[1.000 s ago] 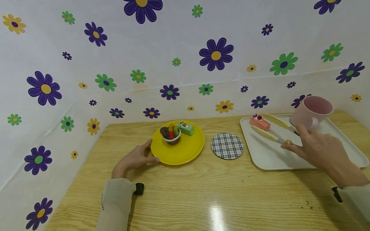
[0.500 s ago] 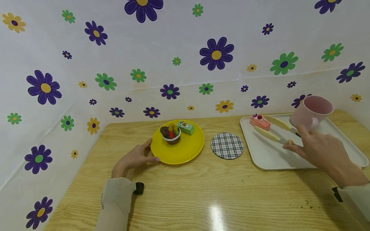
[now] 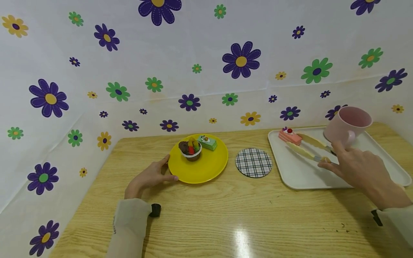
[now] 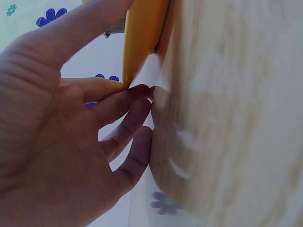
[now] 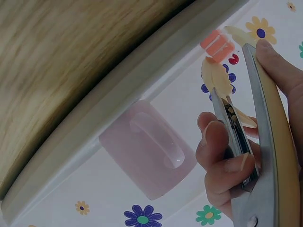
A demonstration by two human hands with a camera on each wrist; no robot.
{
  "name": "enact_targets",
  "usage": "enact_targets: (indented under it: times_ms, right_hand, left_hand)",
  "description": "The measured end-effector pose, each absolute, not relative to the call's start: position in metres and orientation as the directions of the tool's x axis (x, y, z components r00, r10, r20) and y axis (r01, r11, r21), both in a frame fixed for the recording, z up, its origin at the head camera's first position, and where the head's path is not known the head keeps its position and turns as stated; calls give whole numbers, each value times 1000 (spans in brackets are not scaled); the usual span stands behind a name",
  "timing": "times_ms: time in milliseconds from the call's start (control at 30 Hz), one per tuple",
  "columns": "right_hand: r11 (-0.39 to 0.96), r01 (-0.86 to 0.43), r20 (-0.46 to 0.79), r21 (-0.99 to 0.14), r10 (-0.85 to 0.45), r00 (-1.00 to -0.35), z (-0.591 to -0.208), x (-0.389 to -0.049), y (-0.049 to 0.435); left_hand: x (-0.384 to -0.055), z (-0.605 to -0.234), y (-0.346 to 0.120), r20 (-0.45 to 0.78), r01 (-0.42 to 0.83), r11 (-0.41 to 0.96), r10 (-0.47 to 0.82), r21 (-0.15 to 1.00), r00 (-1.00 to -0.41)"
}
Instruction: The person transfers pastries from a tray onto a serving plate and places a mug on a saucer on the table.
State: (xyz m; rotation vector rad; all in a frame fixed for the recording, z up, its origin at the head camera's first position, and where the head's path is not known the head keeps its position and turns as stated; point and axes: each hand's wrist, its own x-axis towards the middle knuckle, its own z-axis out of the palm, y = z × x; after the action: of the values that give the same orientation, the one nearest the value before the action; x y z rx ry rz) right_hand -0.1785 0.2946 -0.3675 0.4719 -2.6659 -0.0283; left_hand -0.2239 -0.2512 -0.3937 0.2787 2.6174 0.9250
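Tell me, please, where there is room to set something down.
Free patches: the wood-grained table in front of the round yellow plate and plaid coaster, and the near left corner of the white rectangular tray. Crowded: around the right hand, with cream-tipped tongs, pink mug, pink cake slice.

From the coaster (image 3: 254, 163), the plate (image 3: 206, 168) lies at nine o'clock, the tray (image 3: 303, 179) at three. The plate holds a cupcake (image 3: 191, 154) toward eleven, a slice (image 3: 208, 143) at one; the tray, a second slice (image 3: 290, 137) at ten, a mug (image 3: 335, 129) at one.
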Motion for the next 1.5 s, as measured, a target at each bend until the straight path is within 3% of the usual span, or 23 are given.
enact_targets:
  times_ms: [200, 467, 1500]
  right_hand:
    - [946, -312, 383, 85, -320, -866, -369, -178, 296]
    - [933, -351, 443, 82, -349, -825, -369, -180, 297]
    - [925, -368, 479, 92, -365, -798, -363, -179, 293]
  left_hand:
    - [-224, -393, -251, -251, 76, 761, 304, 645, -919]
    - [-223, -393, -251, -240, 82, 758, 305, 647, -921]
    - [-223, -393, -251, -233, 96, 771, 305, 629, -923]
